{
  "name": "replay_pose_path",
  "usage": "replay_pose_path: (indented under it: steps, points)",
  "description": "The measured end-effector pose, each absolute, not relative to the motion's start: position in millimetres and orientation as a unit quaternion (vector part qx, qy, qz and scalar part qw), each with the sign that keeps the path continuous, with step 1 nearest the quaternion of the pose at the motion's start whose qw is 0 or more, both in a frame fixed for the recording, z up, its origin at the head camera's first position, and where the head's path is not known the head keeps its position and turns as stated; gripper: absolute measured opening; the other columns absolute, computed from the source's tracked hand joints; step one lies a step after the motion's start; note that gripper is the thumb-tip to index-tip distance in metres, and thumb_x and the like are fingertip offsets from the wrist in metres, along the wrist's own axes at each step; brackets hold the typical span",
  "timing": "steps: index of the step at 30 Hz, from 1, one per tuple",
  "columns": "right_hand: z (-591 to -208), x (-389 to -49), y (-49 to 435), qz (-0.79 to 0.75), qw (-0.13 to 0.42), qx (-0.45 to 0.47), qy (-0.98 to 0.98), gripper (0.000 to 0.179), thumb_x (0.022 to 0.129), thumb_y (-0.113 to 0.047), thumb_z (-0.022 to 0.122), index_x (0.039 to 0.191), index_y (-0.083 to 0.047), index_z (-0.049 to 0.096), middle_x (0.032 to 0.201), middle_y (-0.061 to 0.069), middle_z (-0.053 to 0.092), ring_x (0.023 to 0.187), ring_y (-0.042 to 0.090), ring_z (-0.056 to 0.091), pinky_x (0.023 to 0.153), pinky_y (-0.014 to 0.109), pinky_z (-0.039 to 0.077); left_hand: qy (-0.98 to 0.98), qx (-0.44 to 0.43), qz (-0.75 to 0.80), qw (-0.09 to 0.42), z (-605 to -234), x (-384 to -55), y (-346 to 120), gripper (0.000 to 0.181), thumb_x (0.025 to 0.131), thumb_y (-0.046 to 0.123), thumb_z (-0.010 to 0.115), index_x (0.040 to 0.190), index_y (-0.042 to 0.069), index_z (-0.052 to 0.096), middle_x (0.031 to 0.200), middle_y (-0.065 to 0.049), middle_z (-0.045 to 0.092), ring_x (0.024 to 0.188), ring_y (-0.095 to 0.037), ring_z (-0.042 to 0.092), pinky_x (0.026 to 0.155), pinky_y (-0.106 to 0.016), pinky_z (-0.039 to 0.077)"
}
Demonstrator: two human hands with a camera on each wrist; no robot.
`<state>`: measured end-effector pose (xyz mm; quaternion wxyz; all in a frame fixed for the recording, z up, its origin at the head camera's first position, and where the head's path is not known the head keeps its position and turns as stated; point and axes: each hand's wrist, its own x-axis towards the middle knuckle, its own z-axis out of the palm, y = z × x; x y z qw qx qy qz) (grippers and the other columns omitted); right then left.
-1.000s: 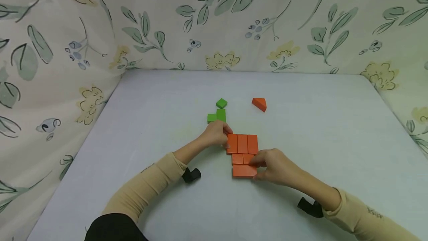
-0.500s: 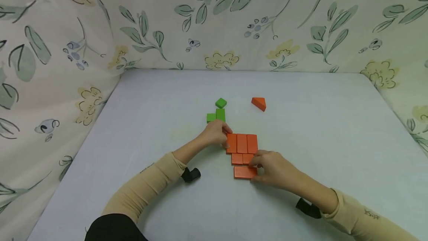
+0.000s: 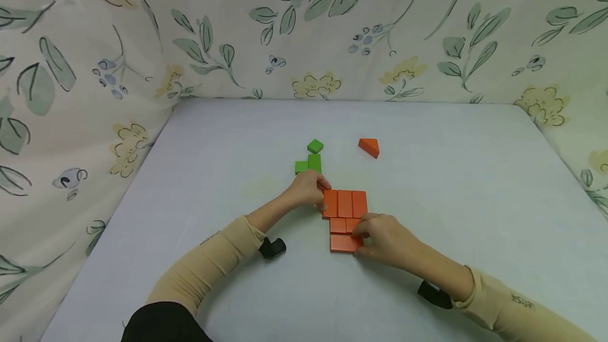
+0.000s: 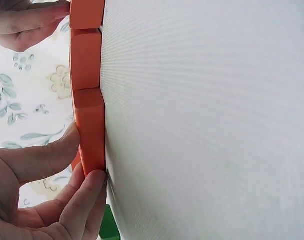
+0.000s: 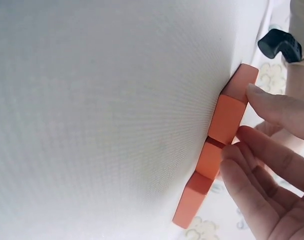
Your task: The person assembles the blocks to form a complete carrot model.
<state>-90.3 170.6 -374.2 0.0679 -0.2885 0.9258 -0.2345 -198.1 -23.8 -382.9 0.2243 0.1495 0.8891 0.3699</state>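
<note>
In the head view, flat orange blocks lie in three rows on a white table. Three upright rectangles (image 3: 344,203) form the far row, two small blocks (image 3: 338,225) the middle one, and a wide rectangular block (image 3: 343,243) the near one. My left hand (image 3: 306,190) pinches the far row's leftmost block (image 4: 90,132) between thumb and fingers at its left side. My right hand (image 3: 387,239) grips the wide block by its right end, thumb at the near edge (image 5: 241,82) and fingers by the far edge. Its fingers partly cover the right small block.
Beyond my left hand lie several green blocks, one of them a small square (image 3: 301,167) and another turned cornerwise (image 3: 315,146). An orange triangular block (image 3: 369,147) sits farther back. Floral cloth (image 3: 304,30) hangs behind the table (image 3: 451,173).
Half a second ago a narrow gap showed between the wide block and the small ones. My right hand has pushed it forward and slightly left, closing that gap. The left hand stays put.
</note>
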Motion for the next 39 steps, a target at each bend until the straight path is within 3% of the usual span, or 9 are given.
replay_pose_path:
  steps: [16,23,28,34,39]
  points:
    - [-375,-92,171,-0.238,0.055,-0.288,0.926,0.02,0.069,-0.004,0.085,0.087,-0.004,0.075,0.08,-0.003,0.064,0.07,0.008,0.053,0.062,0.022,0.048,0.892,0.149,0.366,0.22,-381,-197,-23,0.036,0.07,-0.009,0.077,0.105,-0.003,0.071,0.094,-0.009,0.068,0.082,-0.018,0.06,0.066,-0.022,0.048]
    - [-358,-105,179,-0.248,0.093,-0.277,0.923,0.02,0.074,-0.009,0.083,0.09,-0.005,0.074,0.084,-0.002,0.065,0.075,0.013,0.059,0.065,0.024,0.05,0.891,0.147,0.369,0.222,-382,-197,-23,0.038,0.069,-0.008,0.079,0.106,-0.003,0.071,0.093,-0.008,0.067,0.082,-0.017,0.059,0.066,-0.021,0.048]
    - [-343,-139,196,-0.224,0.055,-0.246,0.941,0.017,0.081,-0.006,0.077,0.095,0.0,0.073,0.091,0.008,0.069,0.081,0.024,0.064,0.071,0.036,0.054,0.892,0.146,0.365,0.221,-382,-198,-24,0.038,0.069,-0.008,0.078,0.106,-0.002,0.071,0.093,-0.008,0.067,0.081,-0.017,0.059,0.066,-0.021,0.048]
    - [-352,-202,222,-0.237,0.021,-0.197,0.951,0.017,0.089,0.003,0.064,0.104,0.009,0.069,0.105,0.024,0.067,0.097,0.039,0.064,0.082,0.049,0.052,0.891,0.147,0.369,0.219,-384,-199,-25,0.038,0.068,-0.008,0.079,0.105,-0.003,0.071,0.092,-0.007,0.067,0.081,-0.017,0.059,0.066,-0.022,0.048]
    - [-365,-246,232,-0.209,0.027,-0.211,0.954,0.033,0.089,0.016,0.046,0.115,0.01,0.065,0.122,0.028,0.06,0.117,0.043,0.053,0.096,0.053,0.044,0.89,0.147,0.37,0.221,-384,-197,-24,0.037,0.069,-0.008,0.079,0.105,-0.003,0.07,0.094,-0.008,0.067,0.082,-0.018,0.06,0.066,-0.022,0.049]
